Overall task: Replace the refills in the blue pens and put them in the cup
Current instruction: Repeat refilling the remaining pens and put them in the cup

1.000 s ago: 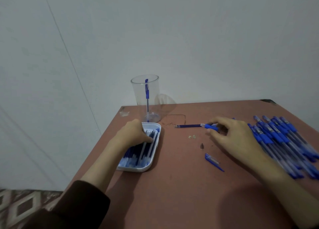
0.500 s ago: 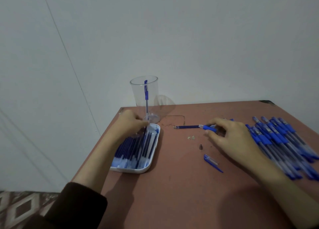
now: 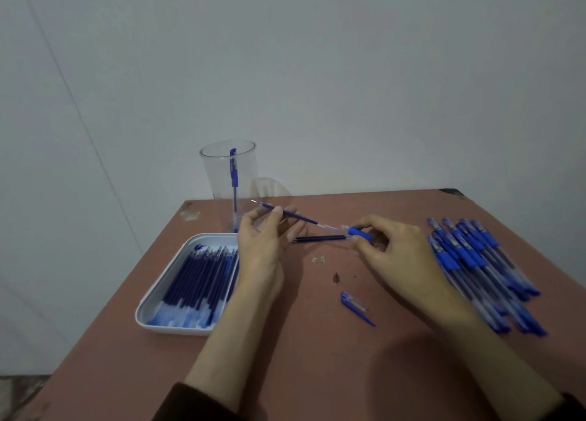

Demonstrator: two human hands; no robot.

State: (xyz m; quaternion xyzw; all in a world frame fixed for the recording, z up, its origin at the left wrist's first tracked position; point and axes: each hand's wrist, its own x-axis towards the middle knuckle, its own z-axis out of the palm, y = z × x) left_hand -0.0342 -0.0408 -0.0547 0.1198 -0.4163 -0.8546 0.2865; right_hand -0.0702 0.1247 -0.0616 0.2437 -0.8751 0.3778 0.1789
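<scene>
Refill (image 3: 301, 218), pinched by left hand (image 3: 263, 246) above the table (image 3: 317, 357), lies along 10-to-4 o'clock; its tail faces the pen barrel (image 3: 360, 231), gripped by right hand (image 3: 402, 252) at 4 o'clock.

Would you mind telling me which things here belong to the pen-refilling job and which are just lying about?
Job in hand: left hand pinching a refill; right hand holding the pen barrel; refill tray; pen pile; cup; loose cap; metal tip.
Lying about: pale bits; second refill on the table.
</scene>
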